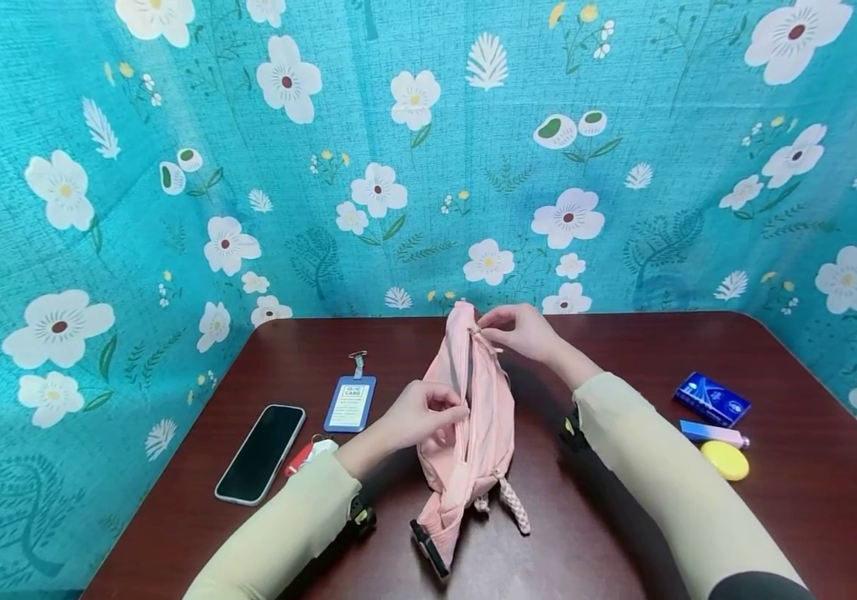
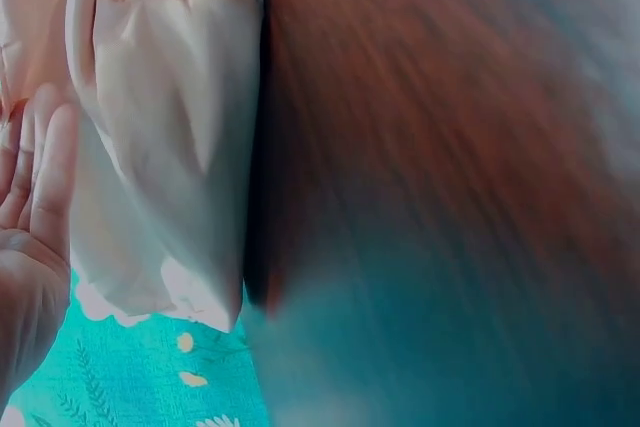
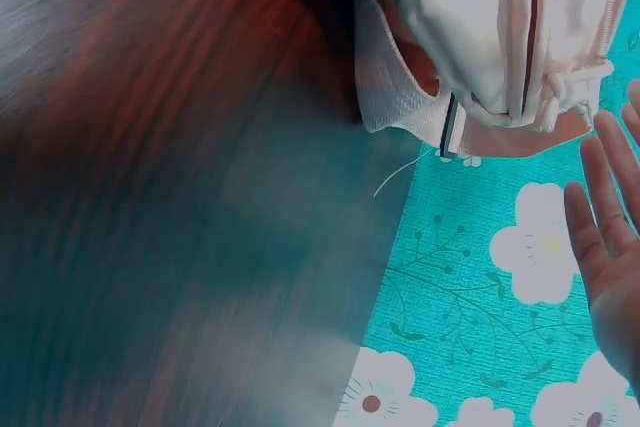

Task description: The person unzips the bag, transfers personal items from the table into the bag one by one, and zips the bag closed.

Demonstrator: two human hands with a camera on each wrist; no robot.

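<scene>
A pink waist bag point(image 1: 499, 417) stands upright on the table, its long zipper running away from the person. With thumb and fingers, the left hand point(image 1: 415, 412) pinches the bag's fabric beside the zipper, near the middle. At the far end of the zipper, the right hand point(image 1: 522, 330) pinches the zipper pull point(image 1: 475, 331). A narrow dark gap shows along the zipper line. The black buckle point(image 1: 430, 550) on the strap lies toward the person, and a braided cord point(image 1: 514, 504) hangs at the bag's near right. In the left wrist view, pale bag fabric point(image 2: 175, 127) is beside the hand.
On the left of the brown table point(image 1: 571, 550) lie a phone point(image 1: 261, 454), a blue ID card holder point(image 1: 350, 404) and a red and white item point(image 1: 312, 454), partly covered by the sleeve. A blue packet point(image 1: 710, 398), a blue-pink tube point(image 1: 714, 434) and a yellow round case point(image 1: 725, 461) are at right.
</scene>
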